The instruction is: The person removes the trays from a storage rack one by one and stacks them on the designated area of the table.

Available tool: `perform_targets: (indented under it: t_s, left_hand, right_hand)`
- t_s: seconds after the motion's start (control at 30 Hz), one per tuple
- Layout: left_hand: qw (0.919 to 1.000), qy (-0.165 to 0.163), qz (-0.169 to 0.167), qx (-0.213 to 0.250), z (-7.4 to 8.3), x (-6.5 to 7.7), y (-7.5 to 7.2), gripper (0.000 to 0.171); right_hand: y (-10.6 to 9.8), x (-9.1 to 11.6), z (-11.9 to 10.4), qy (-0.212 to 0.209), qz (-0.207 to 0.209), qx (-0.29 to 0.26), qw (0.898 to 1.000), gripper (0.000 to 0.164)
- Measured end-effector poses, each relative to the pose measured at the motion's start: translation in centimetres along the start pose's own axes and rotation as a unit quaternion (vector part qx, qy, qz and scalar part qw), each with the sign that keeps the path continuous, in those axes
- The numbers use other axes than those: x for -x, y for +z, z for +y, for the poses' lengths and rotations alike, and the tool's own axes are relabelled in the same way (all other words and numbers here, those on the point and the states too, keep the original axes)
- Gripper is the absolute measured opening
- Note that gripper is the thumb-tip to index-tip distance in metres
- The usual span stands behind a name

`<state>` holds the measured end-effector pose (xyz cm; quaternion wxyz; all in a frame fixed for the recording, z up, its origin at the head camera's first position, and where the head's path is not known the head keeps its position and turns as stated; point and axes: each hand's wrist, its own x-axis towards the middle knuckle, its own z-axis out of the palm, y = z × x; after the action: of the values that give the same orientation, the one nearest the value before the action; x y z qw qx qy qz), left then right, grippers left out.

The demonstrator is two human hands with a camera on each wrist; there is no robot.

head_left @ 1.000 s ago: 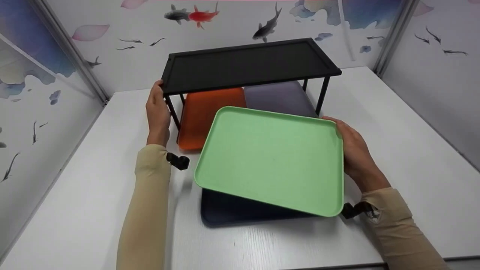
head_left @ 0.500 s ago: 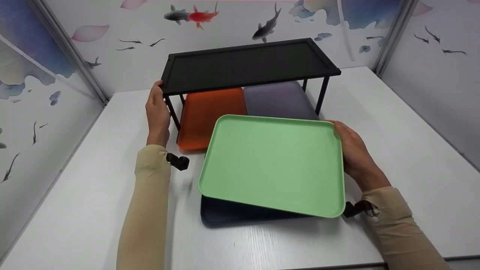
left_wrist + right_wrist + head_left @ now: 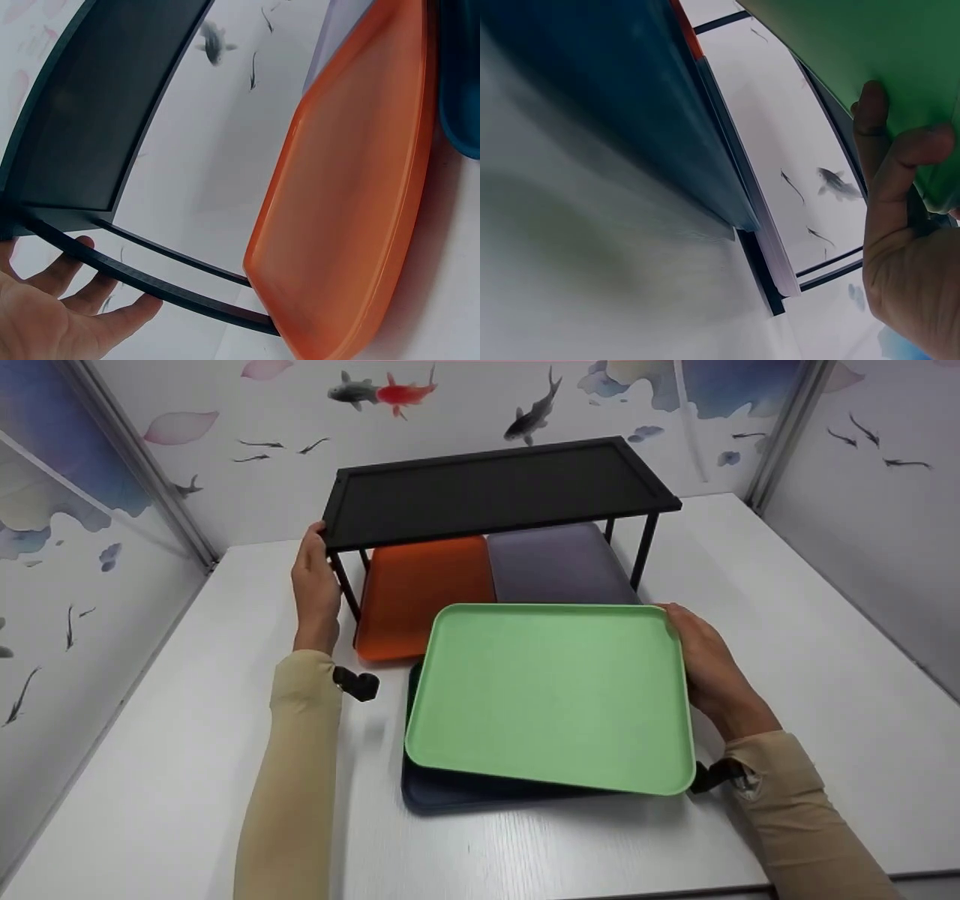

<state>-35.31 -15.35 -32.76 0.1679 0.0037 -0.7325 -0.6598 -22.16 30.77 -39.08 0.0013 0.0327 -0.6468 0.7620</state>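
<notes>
A light green rectangular tray (image 3: 551,697) is held by its right edge in my right hand (image 3: 709,667); in the right wrist view, bent fingers (image 3: 930,142) support its underside. It overlaps a dark blue tray (image 3: 457,795) lying on the table, which shows along the left and front. My left hand (image 3: 315,585) grips the left front corner of a black rack (image 3: 502,495) with thin legs. In the left wrist view its fingers reach behind the leg (image 3: 150,281). Below the rack lie an orange tray (image 3: 420,592) and a greyish purple tray (image 3: 559,562), side by side.
The white table (image 3: 187,750) has printed wall panels (image 3: 262,487) at its back and both sides. Its front edge (image 3: 705,891) shows at lower right. Small black camera mounts (image 3: 356,684) stick out from both sleeves.
My right hand has lowered the green tray's far and left sides toward the front, levelling it over the blue tray. The left hand and the rack have stayed in place.
</notes>
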Motion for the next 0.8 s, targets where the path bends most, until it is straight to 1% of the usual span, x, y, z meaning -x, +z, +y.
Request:
perform_targets:
  t_s: [0.3,0.53,0.63,0.8]
  left_hand:
    - [0.9999,0.004,-0.002,-0.013,-0.05,0.05,0.09,0.053]
    - [0.9999,0.003,-0.003,-0.010,0.00,0.04,0.03,0.052]
    - [1.0000,0.000,-0.002,-0.007,0.01,0.01,0.01,0.052]
    - [1.0000,-0.003,-0.005,0.005,-0.01,0.01,-0.07,0.051]
  right_hand:
    - [-0.13,-0.25,0.33,0.004,0.001,0.026,1.000,0.047]
    - [0.02,-0.40,0.57,0.011,-0.001,0.049,0.999,0.047]
    - [0.04,-0.47,0.62,0.013,-0.004,0.052,0.999,0.048]
    - [0.07,-0.47,0.69,0.026,-0.018,0.039,0.999,0.053]
